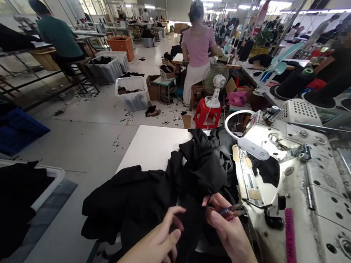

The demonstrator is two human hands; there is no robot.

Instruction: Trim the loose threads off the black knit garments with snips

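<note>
A heap of black cloth (163, 192), probably a garment, lies bunched on the white worktable (152, 146) in front of me. My right hand (226, 229) pinches small snips with a dark blue handle (228, 210) at the black cloth's edge, close to the sewing machine (301, 181). My left hand (152, 247) hangs lower, its fingers curled apart and resting against the cloth, holding nothing that I can see. The snips' blades are partly hidden by my fingers and the cloth.
To my right, a ring lamp (236, 123) stands over the sewing machine. At lower left, a white-rimmed bin (35, 171) holds black cloth. Farther off are a blue crate (11, 130), white scrap bins (132, 93), a fan on a red stool (212, 98), and a co-worker in a pink top (197, 47).
</note>
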